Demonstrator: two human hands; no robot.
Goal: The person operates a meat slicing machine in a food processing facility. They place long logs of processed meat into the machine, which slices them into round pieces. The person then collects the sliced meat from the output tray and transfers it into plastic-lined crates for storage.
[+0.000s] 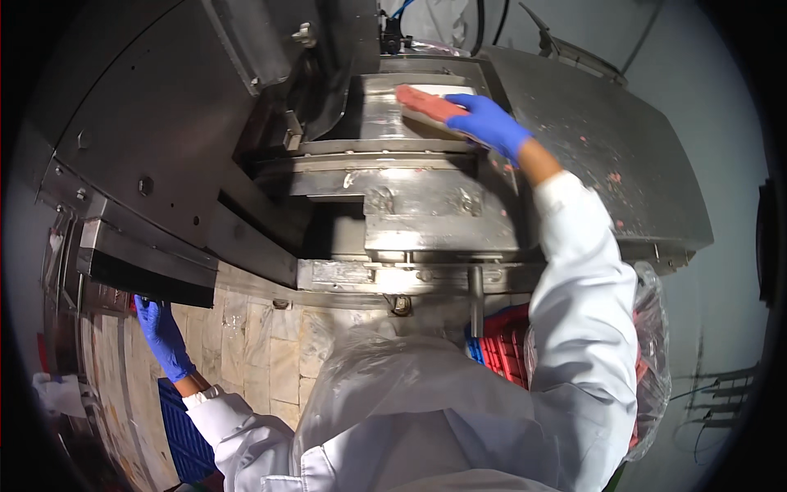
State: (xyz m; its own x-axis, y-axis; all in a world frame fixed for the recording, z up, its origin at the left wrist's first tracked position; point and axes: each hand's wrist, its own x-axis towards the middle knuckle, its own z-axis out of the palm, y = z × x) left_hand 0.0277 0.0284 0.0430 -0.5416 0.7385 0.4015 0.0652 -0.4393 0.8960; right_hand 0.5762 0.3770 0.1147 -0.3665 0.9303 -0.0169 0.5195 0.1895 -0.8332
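Observation:
My right hand (490, 125), in a blue glove, grips one end of a long reddish-pink slab of raw meat (420, 102). The meat lies over the metal carriage (385, 123) of a large steel cutting machine, its free end pointing left. To the left of it stands a dark upright plate or guard (328, 102), partly in shadow. At the far left my left hand (161, 332), also gloved in blue, reaches up to the lower edge of a black-fronted metal box (152, 279). Its fingertips are small and partly hidden, so their grip is unclear.
Meat scraps dot the sloping steel surface (607, 156) on the right. A metal handle (477, 299) sticks out from the machine's front. Red crates (504, 340) stand below it, and a blue crate (182, 435) sits on the tiled floor (246, 344) at lower left.

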